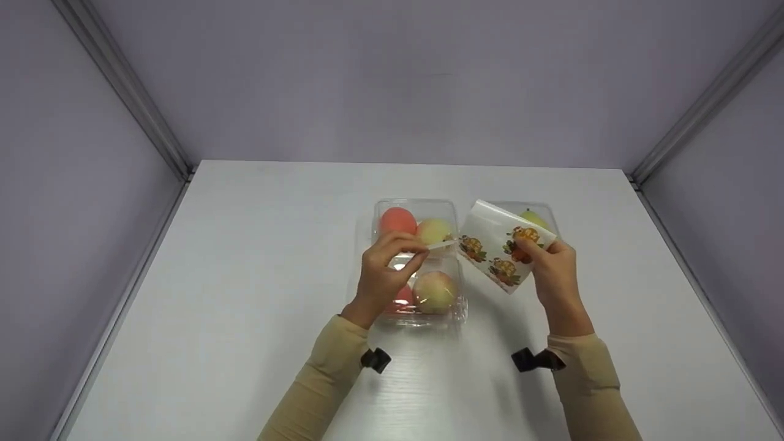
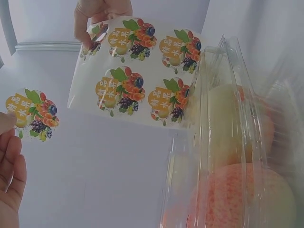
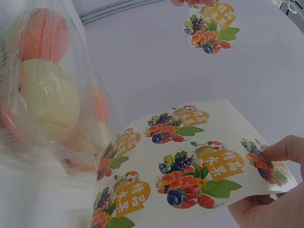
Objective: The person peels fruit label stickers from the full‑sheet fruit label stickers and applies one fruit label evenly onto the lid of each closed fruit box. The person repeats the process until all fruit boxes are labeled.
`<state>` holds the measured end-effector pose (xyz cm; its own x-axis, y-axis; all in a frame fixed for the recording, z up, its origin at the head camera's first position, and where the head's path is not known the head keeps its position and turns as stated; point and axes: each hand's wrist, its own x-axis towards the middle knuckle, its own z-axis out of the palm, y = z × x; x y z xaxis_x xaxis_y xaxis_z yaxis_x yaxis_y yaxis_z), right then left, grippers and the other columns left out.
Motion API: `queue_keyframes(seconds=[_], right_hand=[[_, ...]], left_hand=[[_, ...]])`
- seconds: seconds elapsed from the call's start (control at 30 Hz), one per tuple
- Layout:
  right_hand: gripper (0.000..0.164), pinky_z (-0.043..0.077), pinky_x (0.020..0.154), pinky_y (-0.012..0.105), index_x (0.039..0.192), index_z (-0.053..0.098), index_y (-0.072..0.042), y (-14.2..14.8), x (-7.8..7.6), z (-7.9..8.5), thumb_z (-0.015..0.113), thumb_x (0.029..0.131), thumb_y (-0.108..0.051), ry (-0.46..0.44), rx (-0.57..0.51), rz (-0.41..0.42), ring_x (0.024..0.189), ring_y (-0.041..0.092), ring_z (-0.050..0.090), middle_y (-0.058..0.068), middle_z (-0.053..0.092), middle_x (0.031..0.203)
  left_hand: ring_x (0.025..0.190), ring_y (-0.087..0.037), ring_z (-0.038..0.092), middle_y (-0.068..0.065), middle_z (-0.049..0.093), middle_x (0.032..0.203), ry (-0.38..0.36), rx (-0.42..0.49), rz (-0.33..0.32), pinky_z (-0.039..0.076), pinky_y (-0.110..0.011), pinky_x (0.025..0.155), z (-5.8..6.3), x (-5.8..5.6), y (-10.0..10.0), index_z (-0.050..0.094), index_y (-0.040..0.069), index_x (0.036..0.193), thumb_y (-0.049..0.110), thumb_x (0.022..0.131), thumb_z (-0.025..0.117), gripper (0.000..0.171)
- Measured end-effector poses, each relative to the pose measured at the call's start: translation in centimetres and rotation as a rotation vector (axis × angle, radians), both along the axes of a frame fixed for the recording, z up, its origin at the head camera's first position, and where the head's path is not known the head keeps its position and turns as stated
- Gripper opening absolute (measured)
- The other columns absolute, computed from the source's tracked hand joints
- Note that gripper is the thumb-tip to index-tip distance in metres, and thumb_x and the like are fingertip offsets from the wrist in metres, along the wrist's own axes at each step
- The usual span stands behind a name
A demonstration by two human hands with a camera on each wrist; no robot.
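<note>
Between thumb and fingertips, my left hand (image 1: 389, 269) pinches a single round sticker (image 2: 34, 115) printed with fruit and Chinese characters. In the head view that sticker shows nearly edge-on, above the clear boxes. My right hand (image 1: 556, 272) grips a sheet of matching stickers (image 1: 487, 229) by its right side, thumb on top. Several stickers remain on the sheet, best seen in the right wrist view. Below my left hand sits a closed clear plastic box (image 1: 458, 309) with a red fruit and a pale yellowish fruit (image 1: 436, 293) inside.
Behind the front box stands another clear box (image 1: 422, 204) with a red fruit (image 1: 398, 220) and a yellowish fruit (image 1: 433, 231). A third box (image 1: 549, 213), partly hidden by the sheet, holds a green fruit (image 1: 534, 218). All stand on a white table (image 1: 257, 257) enclosed by grey walls.
</note>
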<state>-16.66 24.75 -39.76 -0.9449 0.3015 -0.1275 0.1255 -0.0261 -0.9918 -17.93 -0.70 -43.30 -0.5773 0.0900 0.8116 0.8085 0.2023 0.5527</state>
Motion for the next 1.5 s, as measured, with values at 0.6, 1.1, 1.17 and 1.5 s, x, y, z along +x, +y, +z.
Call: queue_keyframes(seconds=[0.6,1.1,1.17,1.5], right_hand=[[0.016,0.053,0.063,0.020,0.102,0.062,-0.004,2.6,0.3,-0.8,0.066,0.087,-0.007,-0.097,0.185,0.066,0.066,0.003,0.063,-0.014,0.064,0.072],[0.032,0.054,0.071,0.019,0.116,0.061,0.001,3.6,0.4,-1.7,0.054,0.095,-0.021,-0.181,0.264,0.150,0.077,0.002,0.062,-0.015,0.061,0.083],[0.029,0.055,0.071,0.018,0.114,0.060,0.001,3.9,0.3,-1.9,0.055,0.094,-0.020,-0.198,0.261,0.139,0.077,0.001,0.061,-0.015,0.061,0.083],[0.032,0.056,0.068,0.019,0.115,0.056,0.003,6.5,0.2,-4.2,0.051,0.092,-0.019,-0.351,0.376,0.188,0.075,0.001,0.060,-0.009,0.061,0.085]], left_hand=[[0.086,-0.018,0.066,-0.012,0.071,0.086,-0.050,0.017,-0.011,0.056,-0.026,0.083,-0.4,0.0,-0.1,0.073,0.000,0.085,-0.002,0.079,0.074,0.006],[0.084,-0.017,0.066,-0.012,0.070,0.085,-0.048,0.028,-0.014,0.056,-0.024,0.081,-0.6,-0.1,0.0,0.071,0.000,0.086,-0.002,0.080,0.073,0.007],[0.084,-0.018,0.066,-0.011,0.070,0.085,-0.042,0.020,-0.005,0.056,-0.024,0.081,-0.5,0.0,0.0,0.072,0.000,0.087,-0.002,0.080,0.074,0.008],[0.081,-0.021,0.066,-0.012,0.069,0.086,-0.051,0.024,-0.017,0.057,-0.022,0.077,-0.6,0.0,0.1,0.071,-0.001,0.088,-0.002,0.080,0.073,0.008]])
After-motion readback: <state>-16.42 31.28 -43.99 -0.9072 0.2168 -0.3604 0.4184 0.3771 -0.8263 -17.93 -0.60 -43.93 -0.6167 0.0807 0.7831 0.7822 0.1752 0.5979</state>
